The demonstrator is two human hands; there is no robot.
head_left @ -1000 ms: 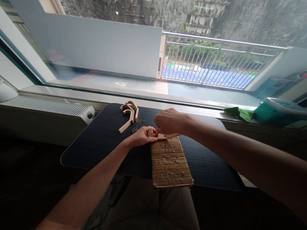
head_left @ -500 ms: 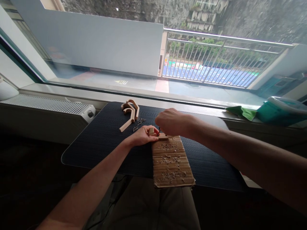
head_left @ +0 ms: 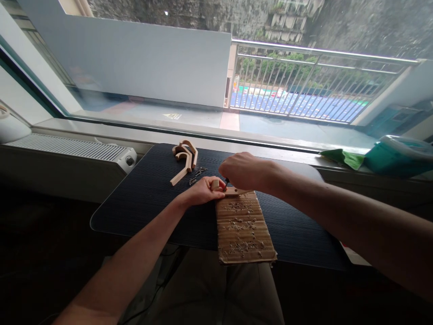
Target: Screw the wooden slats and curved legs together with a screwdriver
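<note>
My left hand (head_left: 202, 191) is closed on a pale wooden hook (head_left: 232, 191), whose flat arm has a dark hole and lies at the far end of a cardboard piece (head_left: 241, 230). Above it, my right hand (head_left: 244, 169) is wrapped round a screwdriver (head_left: 227, 181). Only its thin dark shaft shows, pointing down at the wood beside my left fingertips; the handle is hidden. Several loose screws (head_left: 197, 175) lie on the table beyond my left hand. Behind them sit other curved wooden hooks (head_left: 190, 159), bunched together.
The dark table (head_left: 135, 205) stands against a window sill. A radiator (head_left: 72, 146) is on the left. A green cloth (head_left: 345, 158) and a teal tub (head_left: 397, 155) rest on the sill at right. The cardboard's near end overhangs the table edge, its surface pitted with holes.
The view has shifted slightly. My right hand has turned a little around the screwdriver, and more of the wooden hook's arm with its hole now shows. Both hands keep their hold.
</note>
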